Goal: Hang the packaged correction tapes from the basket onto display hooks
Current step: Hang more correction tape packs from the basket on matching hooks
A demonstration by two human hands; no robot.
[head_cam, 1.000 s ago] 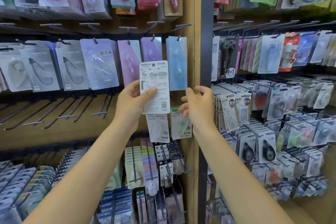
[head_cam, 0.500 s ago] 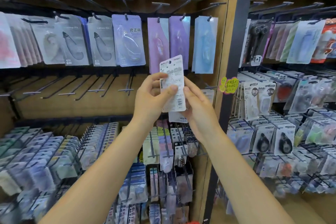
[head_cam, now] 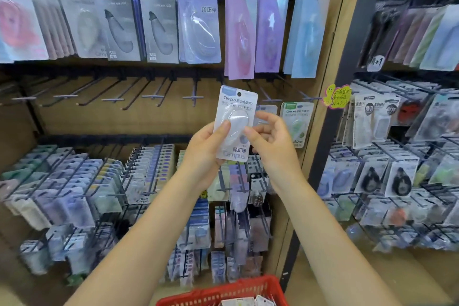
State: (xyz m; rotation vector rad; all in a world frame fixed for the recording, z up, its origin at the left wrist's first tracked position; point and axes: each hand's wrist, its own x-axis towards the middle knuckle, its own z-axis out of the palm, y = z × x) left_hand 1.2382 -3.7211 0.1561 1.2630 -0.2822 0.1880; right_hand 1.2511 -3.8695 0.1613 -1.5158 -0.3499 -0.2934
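Observation:
A white Campus correction tape pack (head_cam: 236, 107) with a clear blister is held upright in front of the wooden pegboard, its printed front toward me. My left hand (head_cam: 206, 149) grips its lower left side, thumb on the blister. From the right, my right hand (head_cam: 270, 139) pinches the pack's right edge. Several bare display hooks (head_cam: 193, 97) stick out just left of the pack. Right behind it, a green Campus pack (head_cam: 296, 119) and a grey one (head_cam: 267, 113) hang on hooks. The red basket (head_cam: 223, 290) sits at the bottom edge with a few packs inside.
Hanging packs of correction tape fill the upper row (head_cam: 198, 25) and the crowded lower racks (head_cam: 82, 189). A dark upright post (head_cam: 347, 82) splits this panel from the right-hand shelving (head_cam: 397, 174). A yellow handwritten tag (head_cam: 337, 95) sticks out by the post.
The pack has been turned from its printed back to its blister front. My view has tilted down, bringing the red basket into sight. Both hands still hold the pack.

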